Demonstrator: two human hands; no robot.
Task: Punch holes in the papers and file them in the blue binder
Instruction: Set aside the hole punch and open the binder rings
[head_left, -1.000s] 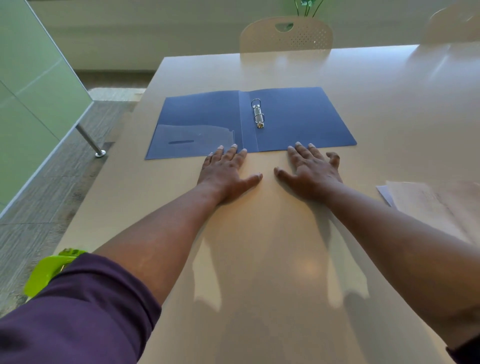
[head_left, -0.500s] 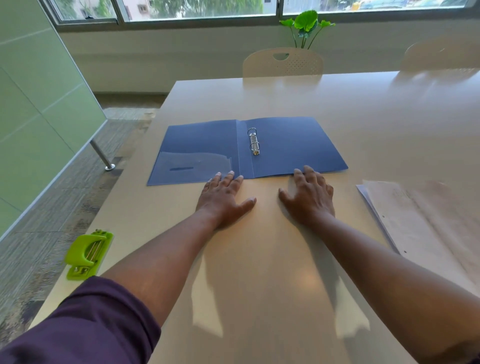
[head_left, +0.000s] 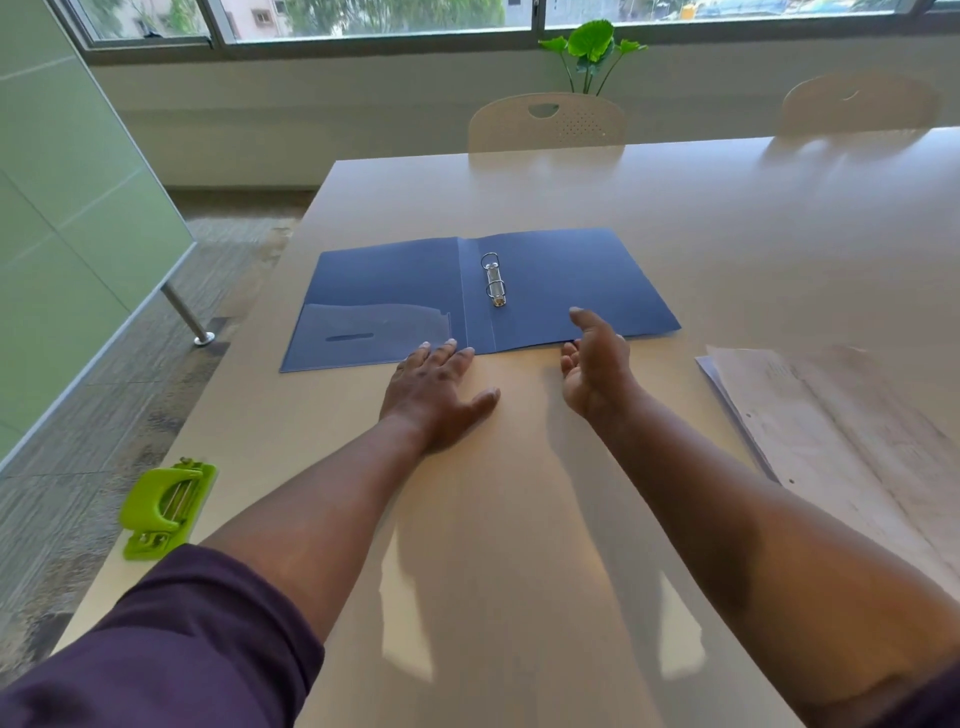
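The blue binder (head_left: 571, 280) lies open and flat on the table, its metal rings (head_left: 493, 283) on the spine. My left hand (head_left: 434, 392) rests flat on the table, fingertips at the binder's near edge. My right hand (head_left: 595, 366) is lifted and turned on its side, fingers relaxed, holding nothing, just at the binder's near edge. A stack of papers (head_left: 831, 441) lies to the right, with punched holes visible along its left edge. The green hole punch (head_left: 166, 506) sits at the table's left edge, near my left sleeve.
The light wooden table (head_left: 519, 519) stretches ahead. Two pale chairs (head_left: 545, 122) stand at its far side, with a green plant (head_left: 592, 49) behind them under the window. A green glass partition (head_left: 62, 208) and a table leg (head_left: 184, 314) are on the left.
My right hand has lifted off the table and turned on its side. The head camera has tilted up, bringing the hole punch, papers and window into view. My left hand stays flat.
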